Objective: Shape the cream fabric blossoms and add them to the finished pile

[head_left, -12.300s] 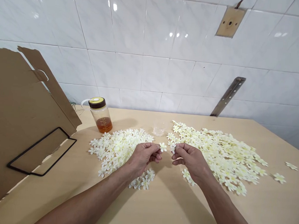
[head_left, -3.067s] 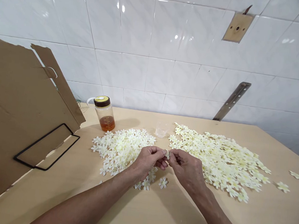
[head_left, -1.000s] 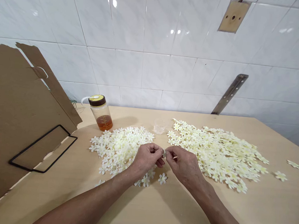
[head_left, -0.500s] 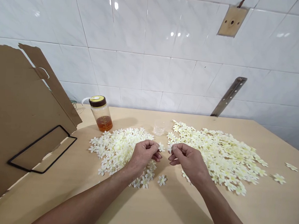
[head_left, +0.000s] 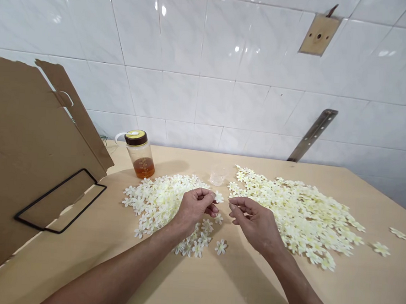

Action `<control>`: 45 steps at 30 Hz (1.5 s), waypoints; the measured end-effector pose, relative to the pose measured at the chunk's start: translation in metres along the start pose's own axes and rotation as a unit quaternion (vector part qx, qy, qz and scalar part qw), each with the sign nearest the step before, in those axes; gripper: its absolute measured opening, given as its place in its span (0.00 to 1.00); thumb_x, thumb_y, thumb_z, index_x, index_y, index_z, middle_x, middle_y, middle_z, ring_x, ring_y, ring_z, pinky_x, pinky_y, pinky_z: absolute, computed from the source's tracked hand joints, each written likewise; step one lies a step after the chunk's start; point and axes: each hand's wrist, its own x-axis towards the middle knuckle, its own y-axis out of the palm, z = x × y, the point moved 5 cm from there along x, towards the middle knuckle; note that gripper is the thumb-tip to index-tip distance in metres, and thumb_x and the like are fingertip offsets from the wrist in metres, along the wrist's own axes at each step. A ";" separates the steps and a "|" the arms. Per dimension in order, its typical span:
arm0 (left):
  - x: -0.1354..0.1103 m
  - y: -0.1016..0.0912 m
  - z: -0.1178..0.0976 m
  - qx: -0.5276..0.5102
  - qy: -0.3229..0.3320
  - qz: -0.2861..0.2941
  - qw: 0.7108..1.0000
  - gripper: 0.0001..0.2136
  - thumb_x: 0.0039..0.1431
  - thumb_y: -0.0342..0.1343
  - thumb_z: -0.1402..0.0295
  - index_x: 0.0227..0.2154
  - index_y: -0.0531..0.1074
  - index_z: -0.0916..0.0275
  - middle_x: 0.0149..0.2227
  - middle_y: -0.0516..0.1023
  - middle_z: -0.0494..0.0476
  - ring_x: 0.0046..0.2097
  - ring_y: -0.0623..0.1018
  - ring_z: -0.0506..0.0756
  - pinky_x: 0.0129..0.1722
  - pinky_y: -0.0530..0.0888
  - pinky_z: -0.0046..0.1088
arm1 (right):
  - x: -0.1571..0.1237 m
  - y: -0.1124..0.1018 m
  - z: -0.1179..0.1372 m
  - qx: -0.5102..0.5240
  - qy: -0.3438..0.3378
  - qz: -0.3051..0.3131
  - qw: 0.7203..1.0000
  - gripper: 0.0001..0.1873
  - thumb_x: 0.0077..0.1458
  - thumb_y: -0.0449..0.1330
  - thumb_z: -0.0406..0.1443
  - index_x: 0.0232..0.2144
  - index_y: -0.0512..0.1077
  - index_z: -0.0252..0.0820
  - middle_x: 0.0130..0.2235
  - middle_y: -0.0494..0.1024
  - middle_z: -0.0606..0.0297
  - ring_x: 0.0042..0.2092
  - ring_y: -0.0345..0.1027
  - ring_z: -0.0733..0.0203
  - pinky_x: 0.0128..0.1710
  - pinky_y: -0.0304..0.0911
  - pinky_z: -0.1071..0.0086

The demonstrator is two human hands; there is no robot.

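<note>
Between thumb and forefinger, my left hand (head_left: 200, 203) pinches a small white artificial flower (head_left: 218, 197) at its edge. Facing it across a small gap is my right hand (head_left: 250, 215), its thumb and forefinger slightly apart with no flower showing between them. Beneath and behind my left hand spreads a heap of white flowers (head_left: 160, 197). To the right of my right hand lies a wider pile of pale yellow-white flowers (head_left: 309, 213). One flower (head_left: 218, 218) lies just below my left fingertips, and another (head_left: 221, 247) sits apart, nearer to me.
A small clear cup (head_left: 218, 176) stands behind my hands. At the back left is a bottle (head_left: 144, 160) of amber liquid. A cardboard sheet (head_left: 27, 159) and a black wire frame (head_left: 59, 229) are at the left. Two stray flowers (head_left: 381, 248) lie far right.
The flower at my right fingertips is gone from them; those fingers have parted a little. A flower now shows below my left hand, which still pinches its flower. The view has shifted slightly.
</note>
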 end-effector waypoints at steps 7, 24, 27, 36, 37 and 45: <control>-0.006 0.012 0.008 0.048 0.010 0.068 0.996 0.10 0.53 0.59 0.62 0.29 0.73 0.67 0.20 0.75 0.55 0.22 0.75 0.51 0.25 0.74 0.27 | -0.002 0.000 0.013 -0.092 -0.122 -0.033 0.988 0.10 0.58 0.58 0.42 0.37 0.76 0.45 0.40 0.77 0.62 0.31 0.71 0.63 0.27 0.70 0.70; -0.007 0.009 0.003 -0.020 -0.012 0.058 0.998 0.14 0.49 0.64 0.62 0.33 0.75 0.68 0.22 0.76 0.57 0.23 0.75 0.51 0.26 0.74 0.27 | 0.004 0.007 -0.010 0.290 0.152 0.043 0.944 0.19 0.47 0.66 0.49 0.28 0.74 0.38 0.26 0.70 0.65 0.29 0.66 0.63 0.26 0.68 0.70; -0.002 0.003 0.003 -0.022 -0.005 0.025 0.999 0.13 0.49 0.64 0.63 0.32 0.75 0.68 0.22 0.76 0.56 0.23 0.75 0.50 0.26 0.74 0.27 | 0.003 0.007 -0.009 0.311 0.161 0.051 0.935 0.19 0.46 0.66 0.49 0.28 0.74 0.37 0.28 0.70 0.64 0.30 0.66 0.63 0.26 0.67 0.71; 0.003 -0.006 -0.003 -0.003 0.019 -0.029 0.999 0.09 0.50 0.62 0.67 0.32 0.75 0.69 0.21 0.76 0.56 0.22 0.74 0.49 0.25 0.73 0.26 | -0.002 0.008 0.010 0.026 0.051 0.132 0.990 0.17 0.53 0.59 0.49 0.32 0.76 0.41 0.28 0.75 0.66 0.25 0.70 0.64 0.25 0.67 0.71; 0.003 -0.006 -0.002 -0.005 0.019 -0.028 0.999 0.09 0.50 0.63 0.67 0.32 0.75 0.68 0.21 0.76 0.56 0.22 0.74 0.50 0.25 0.73 0.26 | -0.002 0.004 0.011 0.014 0.049 0.135 0.989 0.17 0.54 0.58 0.48 0.30 0.76 0.41 0.26 0.75 0.66 0.24 0.70 0.64 0.26 0.67 0.71; 0.003 -0.007 -0.001 -0.020 0.022 -0.029 0.999 0.09 0.48 0.63 0.67 0.31 0.75 0.68 0.22 0.76 0.56 0.24 0.75 0.51 0.25 0.74 0.27 | -0.029 0.013 0.006 -0.020 0.067 0.429 0.900 0.15 0.54 0.58 0.42 0.24 0.77 0.40 0.22 0.76 0.64 0.23 0.70 0.63 0.23 0.64 0.73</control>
